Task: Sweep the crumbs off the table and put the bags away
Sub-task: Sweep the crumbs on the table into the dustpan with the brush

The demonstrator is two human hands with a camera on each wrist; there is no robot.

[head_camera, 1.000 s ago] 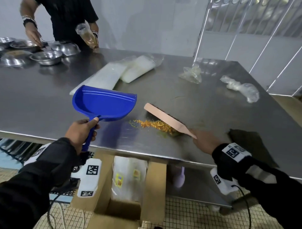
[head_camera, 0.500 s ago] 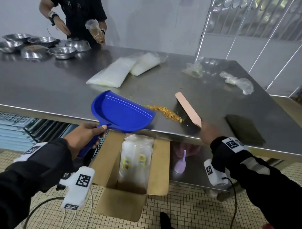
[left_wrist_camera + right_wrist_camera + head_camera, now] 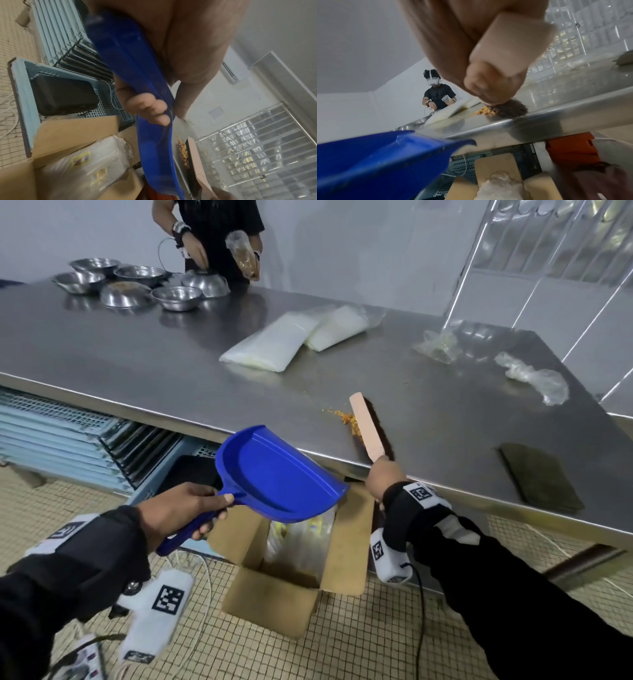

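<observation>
My left hand [image 3: 178, 510] grips the handle of a blue dustpan [image 3: 277, 474], held in the air just below and in front of the steel table's front edge [image 3: 171, 414]. My right hand [image 3: 385, 477] grips the pale wooden handle of a brush [image 3: 367, 426] whose dark bristles [image 3: 510, 109] stand on the table near that edge. A small heap of orange crumbs [image 3: 349, 419] lies against the bristles on their left. Two white filled bags [image 3: 267, 347] [image 3: 337, 332] lie further back on the table. In the left wrist view the dustpan [image 3: 154, 135] sits beside the crumbs [image 3: 183, 150].
An open cardboard box [image 3: 291, 559] holding plastic packets stands on the floor under the dustpan. Crumpled clear bags [image 3: 438, 345] [image 3: 534, 378] and a dark cloth [image 3: 539, 477] lie at the right. Several steel bowls [image 3: 137, 285] and another person [image 3: 212, 234] are at the far end. Blue crates [image 3: 85, 440] sit below.
The dustpan has dropped from above the table to below its front edge. The brush has pushed the crumbs closer to the edge and now points away from me.
</observation>
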